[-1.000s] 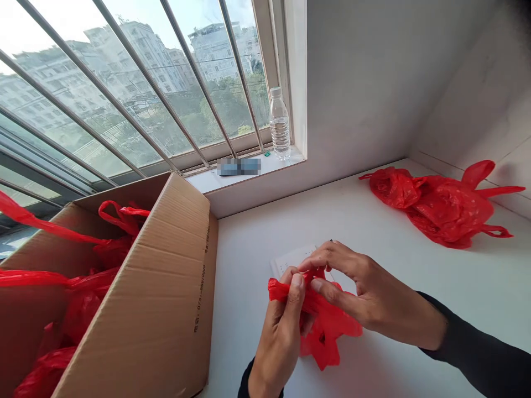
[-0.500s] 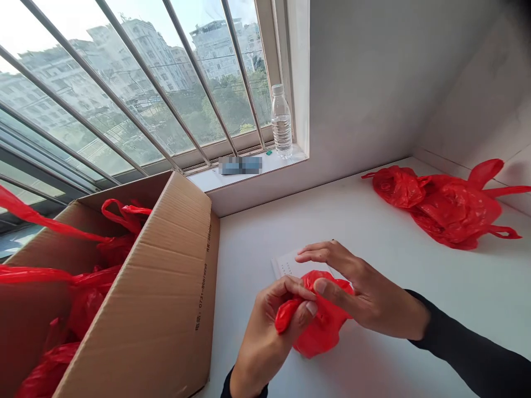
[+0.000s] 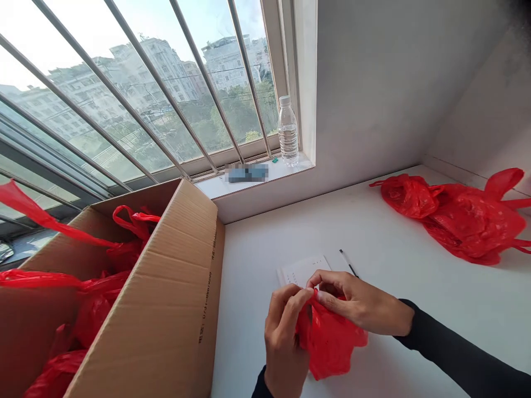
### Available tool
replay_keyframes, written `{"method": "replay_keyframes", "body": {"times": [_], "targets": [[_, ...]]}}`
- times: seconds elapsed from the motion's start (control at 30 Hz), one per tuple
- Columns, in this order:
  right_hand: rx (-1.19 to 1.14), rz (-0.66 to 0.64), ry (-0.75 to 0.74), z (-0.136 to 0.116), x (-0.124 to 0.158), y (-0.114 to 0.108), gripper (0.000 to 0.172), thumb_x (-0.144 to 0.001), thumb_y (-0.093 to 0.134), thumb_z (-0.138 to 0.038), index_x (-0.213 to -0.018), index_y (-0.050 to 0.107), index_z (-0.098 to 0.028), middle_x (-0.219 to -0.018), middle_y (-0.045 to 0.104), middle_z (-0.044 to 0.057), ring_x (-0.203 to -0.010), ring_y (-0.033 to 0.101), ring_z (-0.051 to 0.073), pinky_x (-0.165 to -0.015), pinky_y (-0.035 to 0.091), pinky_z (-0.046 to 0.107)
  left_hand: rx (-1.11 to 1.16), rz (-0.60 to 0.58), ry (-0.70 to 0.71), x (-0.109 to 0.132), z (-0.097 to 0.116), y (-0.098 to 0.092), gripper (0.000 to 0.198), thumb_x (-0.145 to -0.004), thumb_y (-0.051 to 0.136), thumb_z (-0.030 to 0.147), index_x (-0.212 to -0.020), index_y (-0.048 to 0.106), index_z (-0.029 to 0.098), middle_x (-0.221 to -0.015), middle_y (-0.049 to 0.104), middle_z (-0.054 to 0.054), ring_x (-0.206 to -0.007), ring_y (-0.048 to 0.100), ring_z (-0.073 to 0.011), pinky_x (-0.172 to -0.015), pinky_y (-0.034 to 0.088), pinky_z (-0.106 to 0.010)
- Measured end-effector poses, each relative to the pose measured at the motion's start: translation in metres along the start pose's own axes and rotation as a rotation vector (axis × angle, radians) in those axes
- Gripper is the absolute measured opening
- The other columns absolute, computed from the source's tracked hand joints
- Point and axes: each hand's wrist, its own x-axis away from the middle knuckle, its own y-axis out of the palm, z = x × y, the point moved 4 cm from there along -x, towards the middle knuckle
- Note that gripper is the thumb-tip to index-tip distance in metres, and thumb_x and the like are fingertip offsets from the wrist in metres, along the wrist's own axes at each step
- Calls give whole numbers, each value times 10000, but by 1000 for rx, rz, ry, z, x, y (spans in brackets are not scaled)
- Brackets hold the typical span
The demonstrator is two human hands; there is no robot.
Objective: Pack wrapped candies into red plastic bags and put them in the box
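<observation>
Between my hands is a crumpled red plastic bag point(image 3: 334, 342), hanging over the white table point(image 3: 257, 309). My left hand point(image 3: 286, 331) pinches the bag's top edge between thumb and fingers. Close beside it, my right hand point(image 3: 348, 301) grips the same edge with thumb and forefinger; the fingertips of both hands nearly touch. Behind the hands lies a white printed booklet or sheet point(image 3: 305, 268), partly covered by them. A dark pen point(image 3: 348, 262) rests just beyond my right hand, its lower end hidden.
At left stands an open cardboard box point(image 3: 166, 298) with several red bags point(image 3: 93, 309) inside. More red plastic bags point(image 3: 468, 218) lie at the table's far right. On the windowsill are a water bottle point(image 3: 288, 132) and a blurred blue item point(image 3: 248, 173). Metal bars cross the window.
My right hand has come in from an open pose and now pinches the bag's edge beside my left hand. The bag hangs more spread out. The pen has come into sight.
</observation>
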Motion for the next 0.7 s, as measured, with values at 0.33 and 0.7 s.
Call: {"method": "replay_keyframes", "body": {"times": [0.33, 0.7], "targets": [[328, 351, 21, 8, 16, -22, 239, -1073, 401, -403, -984, 560, -249, -964, 647, 5, -929, 606, 188, -703, 417, 313, -145, -61, -94, 49, -21, -7, 512, -1070, 433, 189, -1563, 431, 328, -1410, 607, -87, -1298, 543, -254, -1055, 497, -410], [-150, 549, 102, 55, 35, -20, 354, -1004, 502, -599, -967, 452, -250, -1095, 658, 30, -733, 549, 138, -775, 505, 334, -144, 113, -286, 97, -47, -9, 431, -1078, 406, 440, -1413, 620, 273, -1393, 630, -107, -1296, 580, -278, -998, 567, -419]]}}
